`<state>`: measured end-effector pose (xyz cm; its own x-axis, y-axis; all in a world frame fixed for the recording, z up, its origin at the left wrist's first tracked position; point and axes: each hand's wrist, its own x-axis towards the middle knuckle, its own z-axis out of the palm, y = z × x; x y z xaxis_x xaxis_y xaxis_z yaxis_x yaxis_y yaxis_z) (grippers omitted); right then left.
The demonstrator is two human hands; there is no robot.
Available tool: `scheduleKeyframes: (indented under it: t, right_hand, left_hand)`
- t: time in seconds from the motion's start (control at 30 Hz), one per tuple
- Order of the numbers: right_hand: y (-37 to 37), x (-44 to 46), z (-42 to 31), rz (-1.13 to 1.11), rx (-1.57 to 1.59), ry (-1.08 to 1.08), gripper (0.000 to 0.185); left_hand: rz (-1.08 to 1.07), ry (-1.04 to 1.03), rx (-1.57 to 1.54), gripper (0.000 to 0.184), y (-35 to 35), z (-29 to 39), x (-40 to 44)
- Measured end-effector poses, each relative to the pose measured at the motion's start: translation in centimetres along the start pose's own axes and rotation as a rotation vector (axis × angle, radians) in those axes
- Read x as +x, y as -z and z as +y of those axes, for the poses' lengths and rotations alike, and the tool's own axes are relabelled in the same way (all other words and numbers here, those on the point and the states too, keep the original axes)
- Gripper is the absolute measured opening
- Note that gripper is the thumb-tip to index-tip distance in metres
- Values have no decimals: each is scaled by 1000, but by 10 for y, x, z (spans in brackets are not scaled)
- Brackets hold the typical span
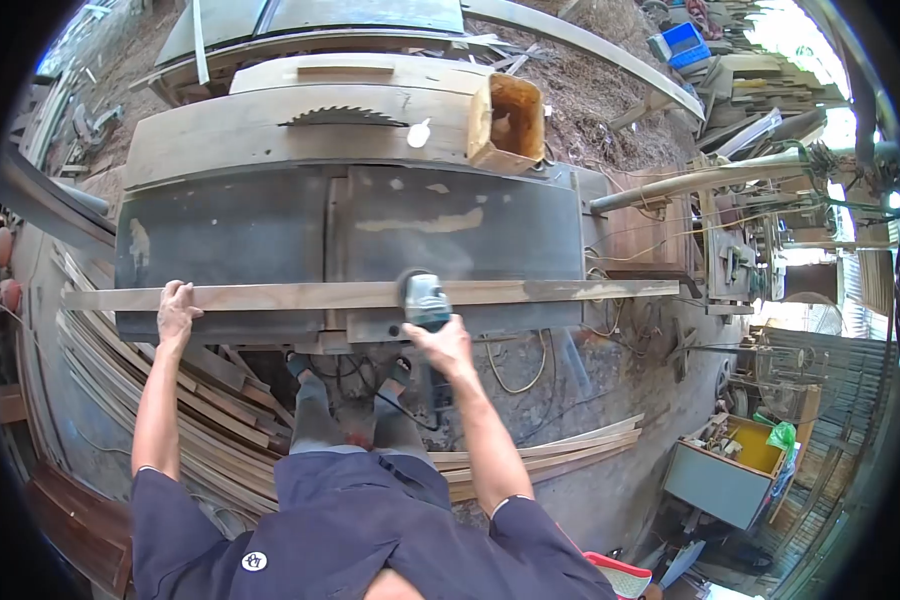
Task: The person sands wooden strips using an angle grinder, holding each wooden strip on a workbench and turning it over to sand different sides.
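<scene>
A long wooden strip [300, 296] lies across the dark metal machine table [240, 225], reaching past both of its ends. My left hand [177, 310] is closed around the strip near its left end, fingers over the far edge. In my right hand [444, 348] is an angle grinder [428, 304], its round disc at the strip's upper face right of the middle. The disc is blurred, and a faint haze hangs beyond it. Whether the disc touches the wood is hard to tell. The strip's right part looks darker and patchy.
Behind the table, a circular saw blade [345, 117] protrudes from a wooden top [210, 130], with an open wooden box [507, 120] beside it. Stacked wooden strips [200, 430] lie low at left, more strips [550, 455] at right. Cables run by my feet.
</scene>
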<state>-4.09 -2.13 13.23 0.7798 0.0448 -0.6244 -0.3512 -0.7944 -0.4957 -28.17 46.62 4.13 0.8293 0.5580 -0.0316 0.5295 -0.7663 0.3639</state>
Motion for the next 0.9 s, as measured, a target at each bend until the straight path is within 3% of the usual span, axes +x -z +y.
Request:
scheduleKeyframes:
  t: [0.13, 0.27, 0.33, 0.37, 0.4, 0.47, 0.53, 0.57, 0.6, 0.8, 0.9]
  right_hand:
    - [89, 40, 78, 134, 196, -28, 54]
    - [148, 80, 123, 285, 480, -182, 41]
    - [155, 92, 131, 348, 584, -166, 37]
    - [154, 98, 138, 338, 584, -182, 37]
    - [149, 96, 131, 320, 583, -199, 38]
    - [122, 86, 108, 234, 533, -175, 39]
    - [82, 59, 70, 159, 403, -36, 40]
    - [62, 48, 51, 125, 370, -20, 42]
    - [42, 38, 30, 115, 288, 4, 45]
    - [-78, -11, -39, -9, 74, 121, 72]
    - [-125, -44, -86, -76, 57, 212, 61]
  left_hand:
    - [-47, 123, -63, 49, -9, -3, 9]
    - [-98, 177, -20, 41, -11, -6, 8]
    - [20, 69, 34, 39, -15, -13, 7]
    - [94, -52, 217, 38, -14, -14, 4]
    - [40, 98, 89, 39, -20, -20, 4]
    - [59, 142, -137, 51, -32, -37, 2]
    - [-13, 110, -98, 61, -26, -35, -3]
    - [-3, 51, 57, 56, -12, -13, -8]
    - [-98, 144, 42, 62, 9, 13, -8]
    - [-188, 95, 7, 67, 4, -18, -9]
    - [-205, 70, 52, 67, 4, -26, -4]
